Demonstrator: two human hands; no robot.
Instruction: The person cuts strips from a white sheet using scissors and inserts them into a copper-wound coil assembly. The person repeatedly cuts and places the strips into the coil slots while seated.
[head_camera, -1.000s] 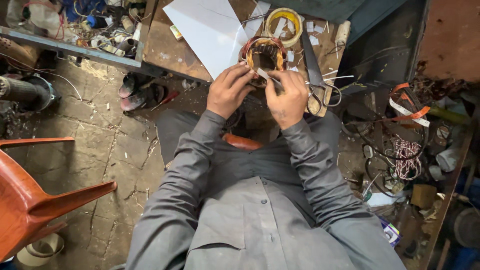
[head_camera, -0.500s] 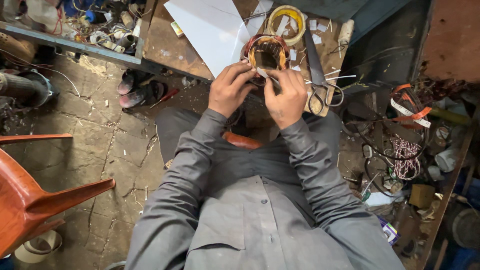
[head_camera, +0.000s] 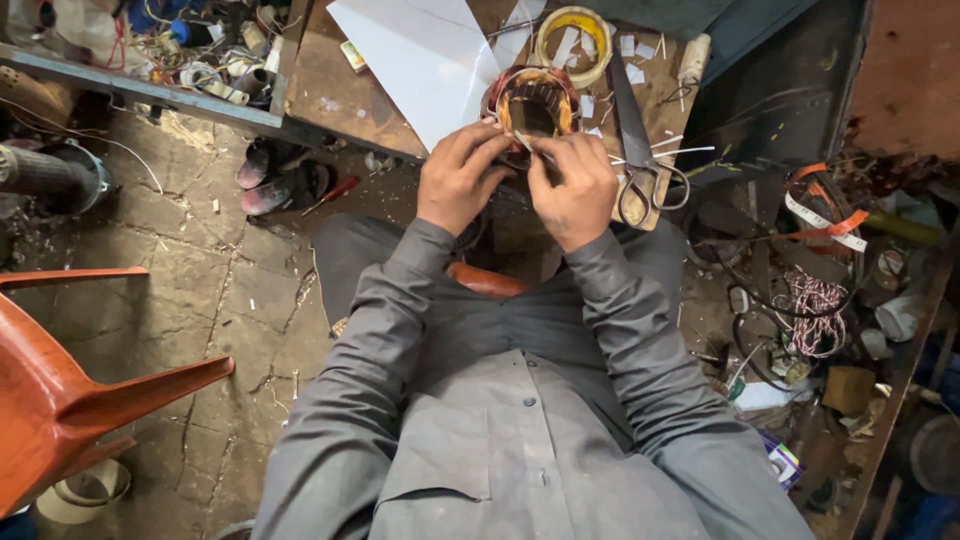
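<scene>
The motor coil (head_camera: 532, 103) sits on the workbench (head_camera: 345, 95), top centre; paper sheet (head_camera: 425, 55) to its left, scissors (head_camera: 640, 150) to its right, tape roll (head_camera: 573, 35) above.

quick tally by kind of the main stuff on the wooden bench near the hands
stator ring with copper windings: 1, left hand and right hand both on it
yellow tape roll: 1
scissors: 1
large white sheet: 1
Total: 4
</scene>
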